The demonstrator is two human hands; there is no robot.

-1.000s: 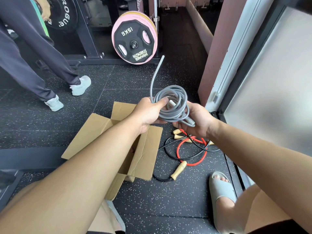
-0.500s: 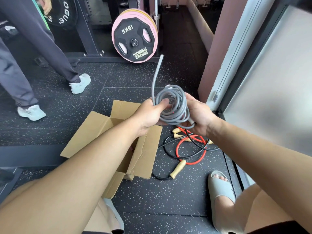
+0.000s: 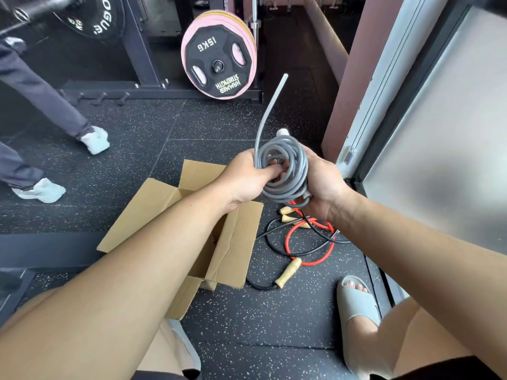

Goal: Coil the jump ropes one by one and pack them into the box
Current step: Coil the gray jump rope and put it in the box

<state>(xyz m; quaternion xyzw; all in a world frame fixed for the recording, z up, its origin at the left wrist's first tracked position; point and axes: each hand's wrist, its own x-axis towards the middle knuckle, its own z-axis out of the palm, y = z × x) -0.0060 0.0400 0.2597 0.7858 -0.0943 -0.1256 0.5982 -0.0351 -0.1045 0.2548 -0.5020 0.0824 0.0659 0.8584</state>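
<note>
A grey jump rope (image 3: 285,185) is wound into a tight coil held up between both hands, its loose end sticking up toward the weight plates. My left hand (image 3: 244,179) grips the coil's left side with the thumb poked through its middle. My right hand (image 3: 323,182) cups the coil's right side, over its white handles. Below them an open cardboard box (image 3: 233,242) lies on the floor, its inside mostly hidden by my left forearm. A red rope (image 3: 310,246) and a black rope (image 3: 274,242) with wooden handles (image 3: 288,271) lie tangled on the floor right of the box.
A pink-and-black 15 kg weight plate (image 3: 219,56) leans on a black rack at the back. Another person's legs and light shoes (image 3: 94,139) stand at the left. A pink wall and a frosted door (image 3: 439,133) close off the right. My sandalled foot (image 3: 356,303) rests on the speckled floor.
The coil has tightened and turned more upright between my hands, with my left thumb now through its centre. The other person's feet have shifted at the left.
</note>
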